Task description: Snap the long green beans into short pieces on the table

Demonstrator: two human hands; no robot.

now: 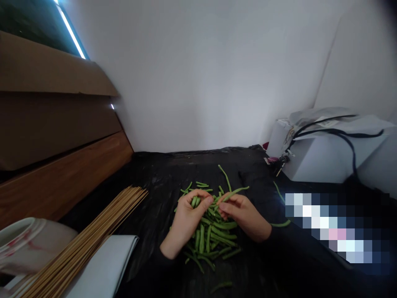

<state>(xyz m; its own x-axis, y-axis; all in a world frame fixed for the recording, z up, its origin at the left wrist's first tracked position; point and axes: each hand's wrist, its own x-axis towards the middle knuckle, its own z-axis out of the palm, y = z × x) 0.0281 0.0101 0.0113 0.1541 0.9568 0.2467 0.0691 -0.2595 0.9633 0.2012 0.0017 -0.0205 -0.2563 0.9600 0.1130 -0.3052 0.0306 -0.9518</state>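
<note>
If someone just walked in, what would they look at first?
Probably the bright green beans heaped on the black sheet, with the left hand holding short pieces and the right hand a longer bean above them. Next, perhaps, the bundle of thin sticks slanting across the left side.

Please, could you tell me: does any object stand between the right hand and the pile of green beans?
Nothing visible stands between them. The right hand, pinching a long bean, is right at the pile of green beans. The bundle of sticks lies off to the left.
</note>
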